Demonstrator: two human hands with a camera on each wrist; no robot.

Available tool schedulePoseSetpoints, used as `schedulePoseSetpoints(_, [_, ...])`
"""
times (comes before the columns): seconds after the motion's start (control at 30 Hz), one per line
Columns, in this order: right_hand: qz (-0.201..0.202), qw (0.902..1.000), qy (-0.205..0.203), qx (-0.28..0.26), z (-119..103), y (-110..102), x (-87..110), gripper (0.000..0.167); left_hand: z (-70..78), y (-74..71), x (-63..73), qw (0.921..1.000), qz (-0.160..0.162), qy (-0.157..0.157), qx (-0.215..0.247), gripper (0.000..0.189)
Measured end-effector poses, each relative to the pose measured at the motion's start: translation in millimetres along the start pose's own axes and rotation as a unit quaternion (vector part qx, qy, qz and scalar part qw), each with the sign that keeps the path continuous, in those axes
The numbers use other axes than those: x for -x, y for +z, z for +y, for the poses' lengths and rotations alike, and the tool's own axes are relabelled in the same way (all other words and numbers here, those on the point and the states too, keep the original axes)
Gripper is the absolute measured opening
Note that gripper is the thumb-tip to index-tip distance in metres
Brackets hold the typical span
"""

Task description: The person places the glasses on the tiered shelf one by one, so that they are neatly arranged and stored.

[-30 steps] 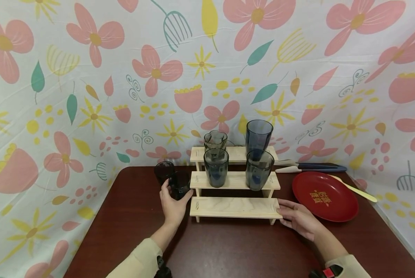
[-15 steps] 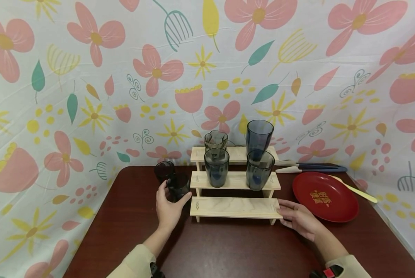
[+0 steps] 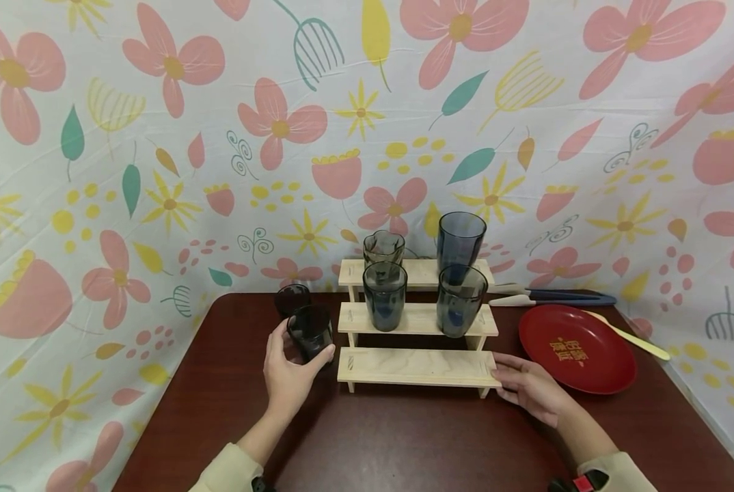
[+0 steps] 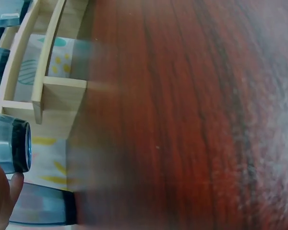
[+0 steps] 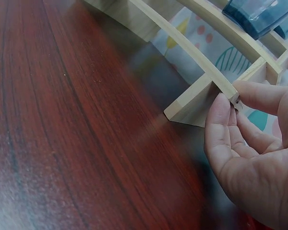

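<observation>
My left hand [image 3: 286,374] grips a dark tinted drinking glass [image 3: 311,336], thumb on its right side and fingers on its left. In the left wrist view the base of this glass [image 4: 5,143] stands off the table. Behind it, a second dark glass [image 3: 290,299] is on the table. At the right end of the three-step wooden rack [image 3: 413,363], my right hand [image 3: 529,391] pinches the bottom step between thumb and fingers, as the right wrist view also shows. Two glasses are on the middle step and two on the top step. The bottom step is bare.
Right of the rack lies a red plate [image 3: 576,352] with gold lettering. A yellow-handled utensil [image 3: 640,342] sticks out from behind it, and blue-and-white utensils [image 3: 551,298] lie at the table's back edge. A flowered cloth [image 3: 219,171] hangs behind the table.
My left hand has drawn the glass slightly left and toward me, away from the rack's side, and the glass now tilts. The right hand keeps its place on the rack.
</observation>
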State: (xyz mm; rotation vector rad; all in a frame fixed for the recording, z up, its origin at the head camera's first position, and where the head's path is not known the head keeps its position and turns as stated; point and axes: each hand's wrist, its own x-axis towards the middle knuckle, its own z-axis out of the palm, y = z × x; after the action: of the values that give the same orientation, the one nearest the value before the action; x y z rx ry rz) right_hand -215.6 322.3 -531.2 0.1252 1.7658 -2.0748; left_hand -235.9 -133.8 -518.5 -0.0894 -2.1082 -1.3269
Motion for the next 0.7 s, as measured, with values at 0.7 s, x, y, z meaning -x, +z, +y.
schedulePoseSetpoints(0.7, [0.001, 1.0, -0.005, -0.006, 1.1, -1.1, 0.5, 0.073, 58.8, 46.0, 20.3, 0.9856, -0.093, 0.058, 0.129, 0.094])
